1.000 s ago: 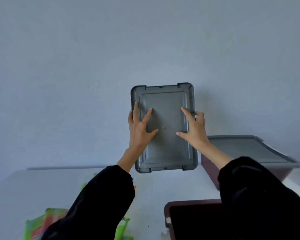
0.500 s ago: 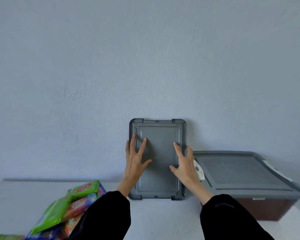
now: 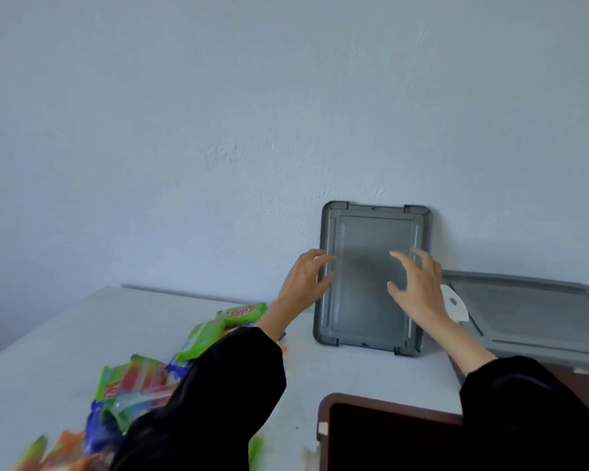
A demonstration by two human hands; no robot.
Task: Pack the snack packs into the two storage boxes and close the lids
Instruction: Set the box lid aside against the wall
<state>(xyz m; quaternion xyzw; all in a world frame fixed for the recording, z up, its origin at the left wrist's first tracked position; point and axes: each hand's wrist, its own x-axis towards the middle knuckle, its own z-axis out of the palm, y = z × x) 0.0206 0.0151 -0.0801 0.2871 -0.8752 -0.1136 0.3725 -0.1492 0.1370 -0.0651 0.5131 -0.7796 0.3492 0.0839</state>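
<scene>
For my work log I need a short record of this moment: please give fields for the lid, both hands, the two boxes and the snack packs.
grey lid: stands upright on the table, leaning on the wall
left hand: open, at the lid's left edge
right hand: open, in front of the lid
near box: brown, open
far box: lid on
snack packs: heaped on the table, left, not yet packed

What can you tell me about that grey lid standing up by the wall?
The grey lid is a flat rectangle with rounded corners, a raised frame and small notched clips at its corners; it looks like hard plastic. It stands on its short edge on the white table, leaning back against the wall. The left hand curls at its left edge and the right hand hovers before its face with fingers spread; contact is unclear.
</scene>
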